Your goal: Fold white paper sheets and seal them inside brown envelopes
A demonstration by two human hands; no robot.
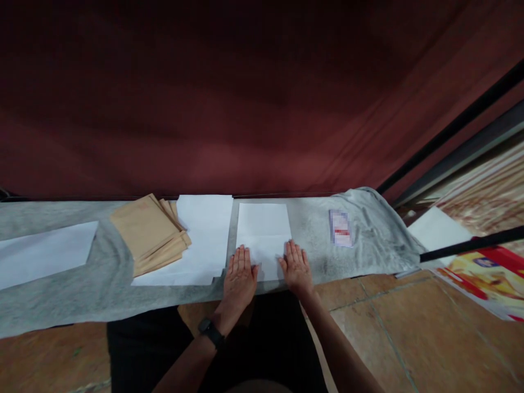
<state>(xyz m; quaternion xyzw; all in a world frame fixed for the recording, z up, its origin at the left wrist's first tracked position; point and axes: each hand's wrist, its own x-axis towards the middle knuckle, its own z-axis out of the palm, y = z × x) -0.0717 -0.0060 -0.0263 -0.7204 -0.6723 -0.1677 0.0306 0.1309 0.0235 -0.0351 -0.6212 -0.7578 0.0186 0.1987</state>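
A white sheet of paper point(264, 224) with a faint crease across its middle lies flat on the grey cloth. On its lower left edge rests my left hand point(240, 275), palm down, fingers stretched out. My right hand point(297, 266) lies flat along the lower right edge, its fingers slightly spread. Neither hand grips anything. Just left of this sheet is a stack of white paper point(208, 234). Several brown paper envelopes point(147, 226) are piled in a slanted fan, partly covering that stack.
Grey cloth point(315, 256) covers the long narrow surface. Another white sheet point(49, 251) lies far left. A small printed card or packet point(340, 228), blurred, sits to the right. A dark red curtain point(229, 109) hangs behind. Black bars point(470, 248) and a colourful printed package point(487, 278) are at right.
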